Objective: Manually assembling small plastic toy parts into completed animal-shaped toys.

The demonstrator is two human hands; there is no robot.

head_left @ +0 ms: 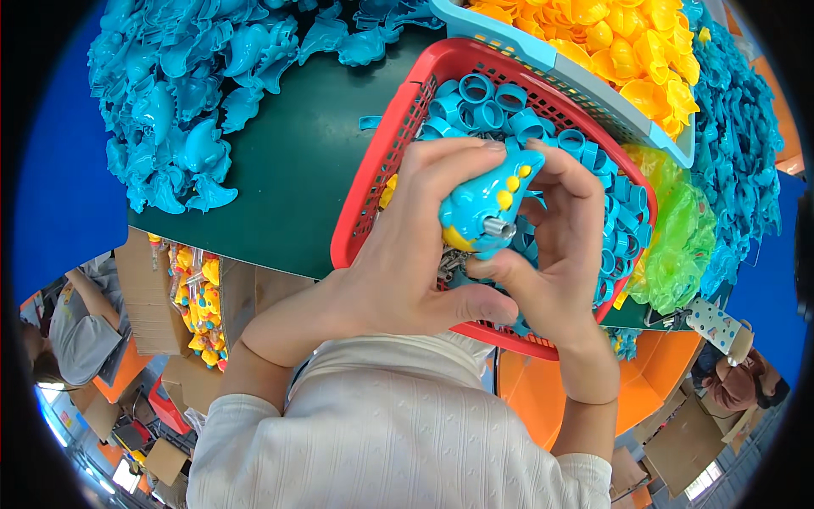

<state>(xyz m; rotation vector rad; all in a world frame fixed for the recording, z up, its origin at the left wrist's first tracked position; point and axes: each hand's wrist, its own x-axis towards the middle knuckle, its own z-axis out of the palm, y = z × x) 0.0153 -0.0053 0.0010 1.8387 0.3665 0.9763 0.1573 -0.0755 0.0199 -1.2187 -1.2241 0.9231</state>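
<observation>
Both my hands hold a blue plastic toy piece [475, 202], pointed at its upper right end, with a row of yellow bumps and a yellow patch. A short silvery metal cylinder [498, 226] sticks out of its side; whether it is a spring or a threaded tube I cannot tell. My left hand [403, 233] wraps the toy's left side, fingers over the top. On the other side my right hand [564, 246] curls round it, thumb below. Beneath them stands a red basket [370, 165] of blue rings [476, 88], with small metal parts partly hidden by my hands.
Blue molded shells [170, 110] are heaped at the left of the green table [297, 144]. A light blue basket [585, 81] holds yellow shells [606, 38]. At right lie a green bag [678, 237] and more blue pieces [738, 127]. An orange container [649, 369] stands below.
</observation>
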